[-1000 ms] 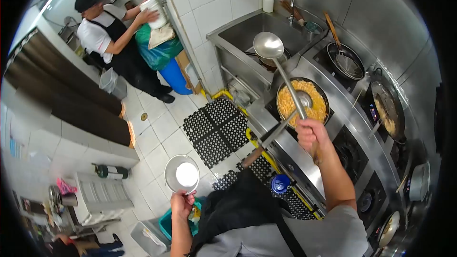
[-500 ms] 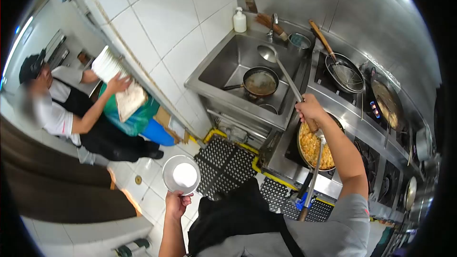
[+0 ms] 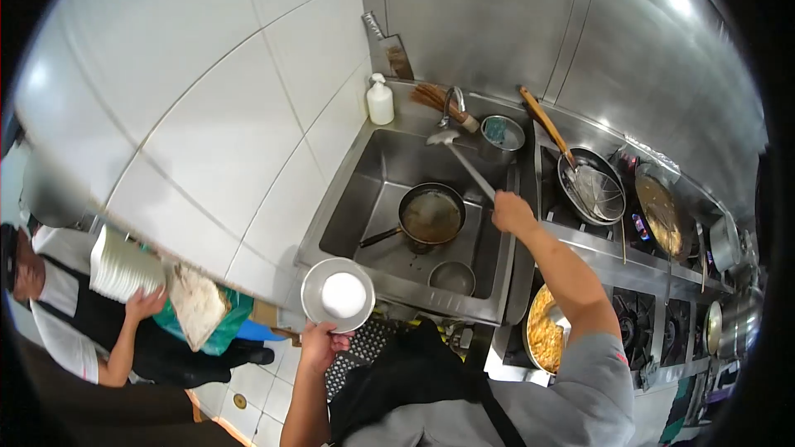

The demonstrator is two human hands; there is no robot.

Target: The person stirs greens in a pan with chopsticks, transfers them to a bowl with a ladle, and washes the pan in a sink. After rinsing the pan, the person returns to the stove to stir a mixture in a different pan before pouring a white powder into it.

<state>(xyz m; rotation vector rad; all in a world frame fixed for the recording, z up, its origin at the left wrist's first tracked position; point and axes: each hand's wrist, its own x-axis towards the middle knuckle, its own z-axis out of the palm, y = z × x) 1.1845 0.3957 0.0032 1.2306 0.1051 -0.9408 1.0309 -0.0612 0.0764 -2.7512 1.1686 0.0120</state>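
Over the sink (image 3: 377, 190), your right hand (image 3: 511, 211) has its grip clamped on the ladle (image 3: 470, 167), and your left hand (image 3: 323, 346) clamps the steel bowl (image 3: 310, 285). Probably the ladle-rinse step. Next: hold the bowl level.

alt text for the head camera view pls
From above, a person's right hand holds a long ladle reaching toward the tap over a steel sink, while the left hand holds a metal plate with a white mound. A pan sits in the sink, a wok of yellow food on the stove; another person at left holds stacked plates.
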